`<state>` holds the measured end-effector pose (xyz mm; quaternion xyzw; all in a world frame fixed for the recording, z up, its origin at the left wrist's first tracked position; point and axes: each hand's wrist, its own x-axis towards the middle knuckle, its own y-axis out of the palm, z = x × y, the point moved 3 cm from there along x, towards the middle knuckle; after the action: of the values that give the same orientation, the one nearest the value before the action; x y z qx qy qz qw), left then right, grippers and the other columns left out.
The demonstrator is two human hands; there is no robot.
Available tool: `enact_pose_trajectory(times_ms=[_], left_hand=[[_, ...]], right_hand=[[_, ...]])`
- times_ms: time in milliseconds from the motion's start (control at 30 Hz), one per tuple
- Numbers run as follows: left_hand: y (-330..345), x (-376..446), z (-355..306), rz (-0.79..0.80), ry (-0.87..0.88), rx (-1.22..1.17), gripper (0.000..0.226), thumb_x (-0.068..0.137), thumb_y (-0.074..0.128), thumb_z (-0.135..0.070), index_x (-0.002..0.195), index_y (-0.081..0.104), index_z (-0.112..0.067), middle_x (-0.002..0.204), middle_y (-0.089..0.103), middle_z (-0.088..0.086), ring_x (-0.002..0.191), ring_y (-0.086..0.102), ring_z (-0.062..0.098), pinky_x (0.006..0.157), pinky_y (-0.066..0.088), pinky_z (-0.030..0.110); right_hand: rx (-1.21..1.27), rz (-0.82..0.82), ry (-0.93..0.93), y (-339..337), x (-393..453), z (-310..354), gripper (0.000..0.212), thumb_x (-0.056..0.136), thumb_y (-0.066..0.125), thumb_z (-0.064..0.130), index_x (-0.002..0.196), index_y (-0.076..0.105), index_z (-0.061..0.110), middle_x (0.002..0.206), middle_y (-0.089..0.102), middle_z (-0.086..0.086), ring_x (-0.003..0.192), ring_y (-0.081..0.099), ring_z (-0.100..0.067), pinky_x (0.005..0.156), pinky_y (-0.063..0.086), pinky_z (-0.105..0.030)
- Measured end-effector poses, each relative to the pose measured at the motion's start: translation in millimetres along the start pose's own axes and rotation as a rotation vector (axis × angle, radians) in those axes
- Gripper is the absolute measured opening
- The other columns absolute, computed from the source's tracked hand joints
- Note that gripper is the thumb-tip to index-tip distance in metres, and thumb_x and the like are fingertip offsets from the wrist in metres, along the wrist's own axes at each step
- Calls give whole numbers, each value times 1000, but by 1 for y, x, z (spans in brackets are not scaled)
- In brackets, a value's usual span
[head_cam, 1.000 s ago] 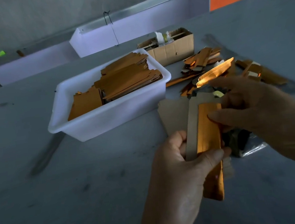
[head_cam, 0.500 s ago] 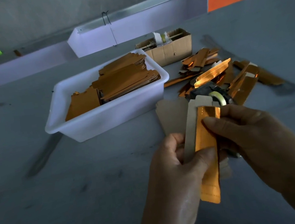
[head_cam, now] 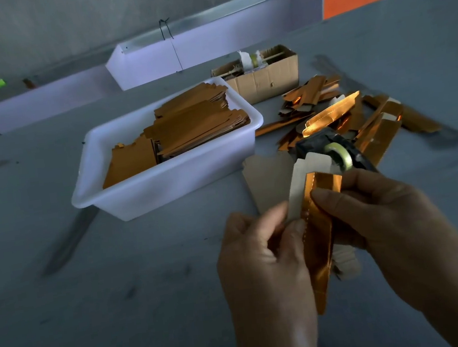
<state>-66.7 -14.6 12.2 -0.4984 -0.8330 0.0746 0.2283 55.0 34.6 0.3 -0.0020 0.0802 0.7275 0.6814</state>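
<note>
- Since a second ago, our right hand [head_cam: 387,226] has left the heap and come onto the gold carton blank [head_cam: 321,242], with its thumb now lower on the foil face. Our left hand [head_cam: 264,255] has drawn its thumb back toward the blank's grey edge.
- Largest of all is the grey desk [head_cam: 124,316]. We hold the blank in the air above its near part, and the blank touches nothing but our hands.
- Next in size, the white tub [head_cam: 166,189] holds stacks of flat gold blanks. A cardboard box [head_cam: 265,82] stands just behind it.
- To the right of the tub lies a heap of folded gold cartons [head_cam: 375,132]. A black tape dispenser [head_cam: 312,143] with its roll sits just beyond the blank.
- Both hands are closed on the blank. The left fingers and thumb curl round the grey side. The right thumb presses the gold face with the fingers wrapped behind.
- We judge the blank to be very light, thin card. It should be fairly stiff along its length and bend readily at the scored lines. It would likely crease if we squeezed it mid-panel.
- The foil face looks slick, so we would pinch near the fold lines and edges, thumb against fingers, rather than trust a flat press.
</note>
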Motion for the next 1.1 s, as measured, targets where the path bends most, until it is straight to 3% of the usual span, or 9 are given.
enact_pose_trajectory(times_ms=[200,367,467,533,600,700,800,933,1100], left_hand=[[14,-12,-13,71,319,734,37,70,69,-13,106,75,-14,74,56,3,70,53,18,42,35,23],[28,-13,-5,259,66,675,41,60,87,-33,99,76,-28,78,61,-9,63,53,6,31,17,11],[27,-25,-1,110,257,719,46,55,85,-24,100,77,-24,84,60,-7,61,62,8,32,26,11],[18,-23,-2,30,358,576,43,65,72,-11,106,75,-23,92,59,-3,76,66,11,50,47,17],[6,-18,-1,-12,174,270,36,77,67,-3,101,73,-28,91,63,-7,81,63,0,64,51,16],[3,-13,12,219,-340,-212,14,79,77,-12,79,71,-24,71,72,-1,58,66,5,49,52,22],[-2,-8,17,359,-514,-388,17,58,86,-26,70,74,-23,63,71,5,50,65,11,46,49,21],[-1,-10,16,412,-609,-604,22,48,77,-28,64,75,-15,66,72,10,58,70,16,51,54,22],[-5,-7,5,349,-440,-449,9,66,73,-27,66,74,-19,49,60,3,36,50,8,36,35,14]], right_hand=[[42,27,20,4,-2,1,15,77,66,27,77,70,12,73,70,-15,68,69,-27,67,57,-41],[15,52,14,8,-10,2,31,65,65,44,78,70,16,72,70,-9,65,67,-20,64,57,-34],[-26,33,-6,6,-12,1,32,56,66,43,78,71,20,73,71,-6,69,70,-20,66,57,-34],[39,28,10,4,-11,0,24,60,65,34,76,70,18,70,71,-6,65,69,-19,62,56,-32],[70,48,23,4,-12,0,21,62,64,31,76,70,16,69,70,-6,63,68,-17,59,54,-28],[81,74,21,1,-13,-1,22,63,64,31,79,71,16,69,70,-4,65,68,-16,58,55,-25],[112,108,45,1,-16,0,21,66,64,30,77,70,13,64,66,-4,59,63,-17,56,55,-27],[14,98,-8,0,-16,6,18,64,66,30,79,72,22,68,69,-3,65,67,-15,57,55,-22],[-356,143,-182,-7,-18,28,38,64,58,60,85,68,30,76,70,-5,71,68,-22,68,57,-45]])
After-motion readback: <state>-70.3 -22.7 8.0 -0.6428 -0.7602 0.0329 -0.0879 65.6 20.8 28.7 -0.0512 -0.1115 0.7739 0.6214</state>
